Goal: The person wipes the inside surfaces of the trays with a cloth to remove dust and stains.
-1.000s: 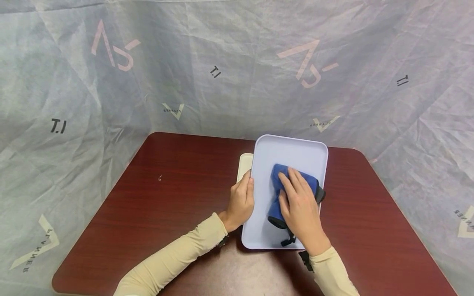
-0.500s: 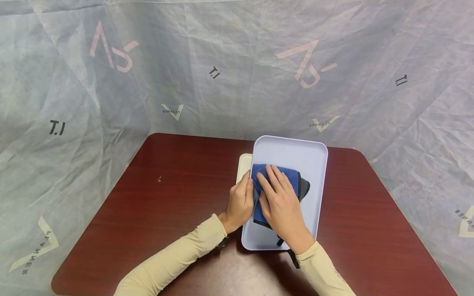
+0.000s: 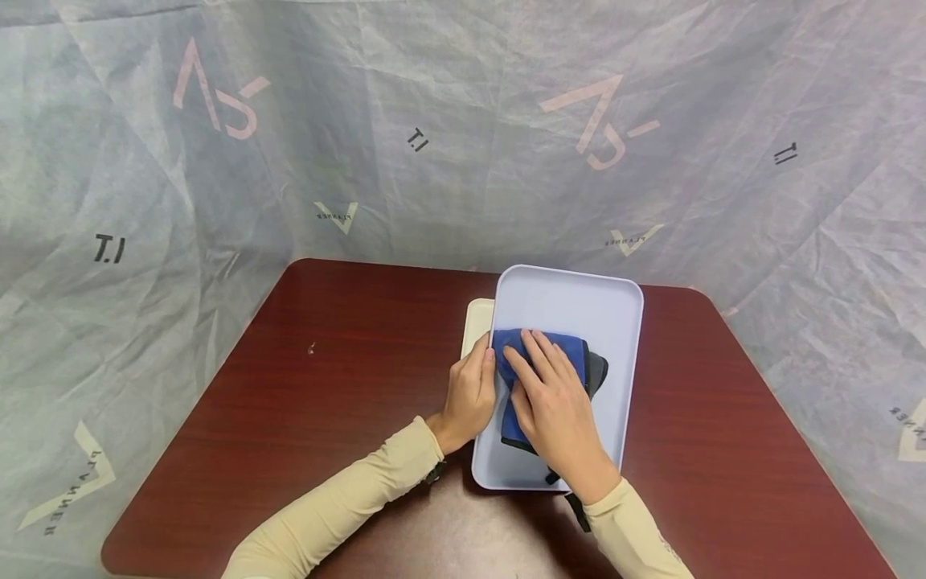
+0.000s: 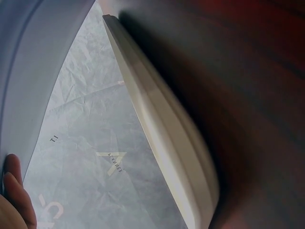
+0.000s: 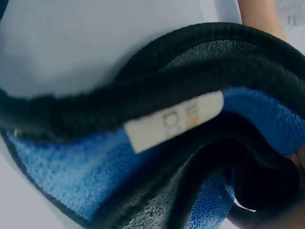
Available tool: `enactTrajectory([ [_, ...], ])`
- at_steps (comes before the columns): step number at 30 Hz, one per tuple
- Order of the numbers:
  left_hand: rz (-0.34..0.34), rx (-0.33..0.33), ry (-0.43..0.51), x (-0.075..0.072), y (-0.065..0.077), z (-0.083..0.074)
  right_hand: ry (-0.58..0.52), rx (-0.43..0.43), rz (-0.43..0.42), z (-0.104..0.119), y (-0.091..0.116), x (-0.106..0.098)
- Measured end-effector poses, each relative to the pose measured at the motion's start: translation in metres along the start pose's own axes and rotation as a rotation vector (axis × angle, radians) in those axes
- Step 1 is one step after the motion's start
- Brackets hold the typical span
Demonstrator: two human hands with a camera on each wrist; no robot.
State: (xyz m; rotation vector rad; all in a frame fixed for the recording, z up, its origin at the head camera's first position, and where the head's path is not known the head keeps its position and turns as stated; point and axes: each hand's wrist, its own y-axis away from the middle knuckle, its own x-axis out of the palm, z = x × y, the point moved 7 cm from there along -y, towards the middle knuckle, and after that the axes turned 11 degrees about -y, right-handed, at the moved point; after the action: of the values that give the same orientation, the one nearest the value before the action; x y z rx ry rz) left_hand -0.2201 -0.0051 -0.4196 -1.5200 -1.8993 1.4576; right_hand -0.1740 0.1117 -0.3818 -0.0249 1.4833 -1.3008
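Note:
My left hand (image 3: 470, 396) grips the left rim of a pale lavender tray (image 3: 564, 299), with the thumb along the edge. The tray is held up off the table; a gap between it and a cream tray shows in the left wrist view. A folded blue microfiber cloth (image 3: 571, 346) with grey backing and black edging lies on the lavender tray. My right hand (image 3: 557, 406) presses on this cloth, its fingers extended and slightly spread. In the right wrist view, folds of the cloth (image 5: 71, 176) and a white label (image 5: 176, 121) fill much of the picture.
The cream tray (image 3: 475, 323) sits on the dark red wooden table (image 3: 347, 338), mostly hidden behind the lavender one. Grey printed sheeting (image 3: 463, 185) hangs around the table's back and sides. A tiny bit of debris (image 3: 312, 348) lies at the table's left.
My right hand has slid the cloth left across the tray to its left edge, then slightly back toward me. The left hand and tray have stayed nearly in place.

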Motion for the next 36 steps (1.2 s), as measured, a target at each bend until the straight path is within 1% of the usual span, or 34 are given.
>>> enactTrajectory([
  [5,0.003,0.002,-0.01,0.001,0.0,0.0,-0.003,0.04,0.016,-0.004,0.002,-0.002],
  [10,0.006,0.0,-0.027,0.001,0.0,0.001,0.007,0.047,-0.013,-0.013,0.008,-0.01],
  [15,-0.002,0.001,-0.017,0.001,-0.001,0.001,0.015,0.057,-0.047,-0.028,0.017,-0.019],
  [22,-0.007,0.003,-0.003,0.0,-0.001,0.0,0.027,0.116,-0.057,-0.053,0.029,-0.033],
  [26,-0.003,-0.004,0.003,0.0,-0.001,0.0,0.035,0.158,-0.062,-0.068,0.033,-0.041],
  [30,-0.008,0.004,0.008,0.0,0.0,-0.001,0.052,0.196,-0.076,-0.081,0.037,-0.05],
  [36,-0.017,0.014,0.013,0.0,-0.001,-0.002,0.081,0.209,-0.107,-0.09,0.039,-0.059],
])
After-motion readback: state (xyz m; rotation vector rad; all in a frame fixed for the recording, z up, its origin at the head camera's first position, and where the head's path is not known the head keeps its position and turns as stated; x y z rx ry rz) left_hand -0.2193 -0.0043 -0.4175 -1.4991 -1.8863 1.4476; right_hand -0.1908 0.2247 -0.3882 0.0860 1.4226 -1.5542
